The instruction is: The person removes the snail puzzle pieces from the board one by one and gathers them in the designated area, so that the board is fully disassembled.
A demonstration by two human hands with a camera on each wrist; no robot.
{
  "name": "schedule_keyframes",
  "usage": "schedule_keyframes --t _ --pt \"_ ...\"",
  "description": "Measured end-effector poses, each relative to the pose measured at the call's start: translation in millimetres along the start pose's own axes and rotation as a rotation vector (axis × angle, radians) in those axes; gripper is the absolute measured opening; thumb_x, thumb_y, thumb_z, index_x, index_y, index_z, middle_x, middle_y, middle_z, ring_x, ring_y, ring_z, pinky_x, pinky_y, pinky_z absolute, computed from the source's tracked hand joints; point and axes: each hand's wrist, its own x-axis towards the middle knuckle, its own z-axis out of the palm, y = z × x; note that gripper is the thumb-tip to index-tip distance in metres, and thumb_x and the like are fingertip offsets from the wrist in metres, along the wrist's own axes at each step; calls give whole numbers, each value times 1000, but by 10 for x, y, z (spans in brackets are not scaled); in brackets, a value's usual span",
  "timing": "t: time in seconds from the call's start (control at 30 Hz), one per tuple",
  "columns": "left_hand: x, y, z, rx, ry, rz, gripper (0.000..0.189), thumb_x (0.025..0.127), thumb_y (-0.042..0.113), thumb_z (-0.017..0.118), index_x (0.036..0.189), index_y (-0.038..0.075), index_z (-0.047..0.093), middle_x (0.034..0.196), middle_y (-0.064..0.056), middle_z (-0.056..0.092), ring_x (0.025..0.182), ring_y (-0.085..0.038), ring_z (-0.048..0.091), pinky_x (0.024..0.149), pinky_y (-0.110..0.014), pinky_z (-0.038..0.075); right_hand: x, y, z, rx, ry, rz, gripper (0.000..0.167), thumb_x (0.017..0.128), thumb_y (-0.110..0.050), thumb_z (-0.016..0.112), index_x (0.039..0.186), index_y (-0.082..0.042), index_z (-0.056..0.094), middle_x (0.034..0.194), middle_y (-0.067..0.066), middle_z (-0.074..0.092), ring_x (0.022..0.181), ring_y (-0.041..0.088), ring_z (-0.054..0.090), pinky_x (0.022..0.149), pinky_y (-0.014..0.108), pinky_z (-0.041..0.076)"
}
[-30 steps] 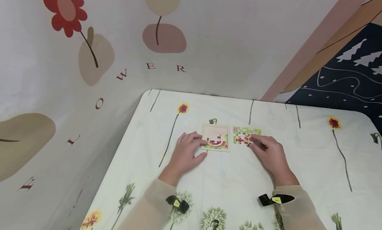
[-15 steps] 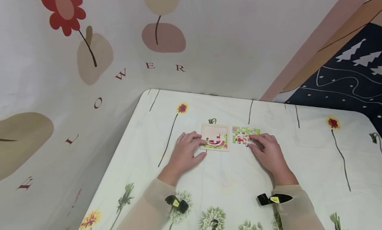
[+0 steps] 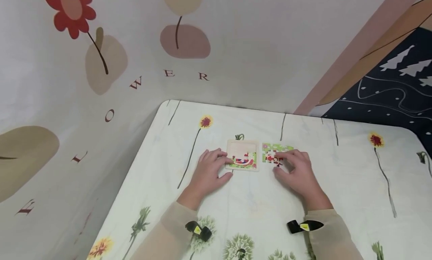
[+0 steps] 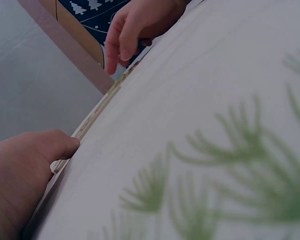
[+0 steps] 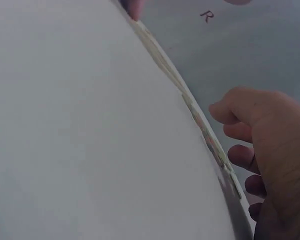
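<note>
In the head view a square wooden puzzle tray (image 3: 242, 143) lies on the table, its lower part filled with coloured jigsaw pieces (image 3: 244, 162). My left hand (image 3: 209, 172) rests at the tray's left edge, index fingertip reaching over the frame and thumb spread below. Right of the tray lies a flat cluster of green, red and white jigsaw pieces (image 3: 268, 155). Close over it is my right hand (image 3: 297, 172), thumb and index finger apart. In the right wrist view this hand (image 5: 275, 135) shows bent fingers beside the pieces (image 5: 205, 130), holding nothing.
A white cloth with printed flowers covers the table (image 3: 249, 200). Behind it stands a pale wall (image 3: 256, 65) with flower prints and letters. A dark blue panel (image 3: 388, 91) with white trees is at the far right. Each sleeve carries a black wrist camera (image 3: 199, 230).
My right hand has shifted slightly left over the loose pieces, and its thumb and index finger have spread wider. My left hand stays at the tray's edge.
</note>
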Motion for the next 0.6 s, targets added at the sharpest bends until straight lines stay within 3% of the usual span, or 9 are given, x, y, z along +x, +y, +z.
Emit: schedule_keyframes --t 0.17,0.3,0.6 --pt "1 7 -13 -6 8 5 33 94 38 80 125 26 75 140 0 63 144 -24 48 126 -57 23 116 -234 155 -17 -19 -109 38 89 -21 86 124 -9 78 118 8 64 113 33 44 93 54 30" --pt "-1 -2 -12 -9 16 12 33 95 38 80 125 26 75 140 0 63 144 -24 48 126 -57 22 236 -407 315 -47 -49 -162 35 93 -24 84 124 -10 78 118 9 64 110 34 45 93 55 32" --pt "9 5 -22 3 6 17 33 95 40 79 126 27 75 140 0 63 144 -24 48 127 -56 22 359 -559 490 -139 -121 -139 36 95 -26 79 129 -16 77 127 12 58 117 38 44 94 56 33"
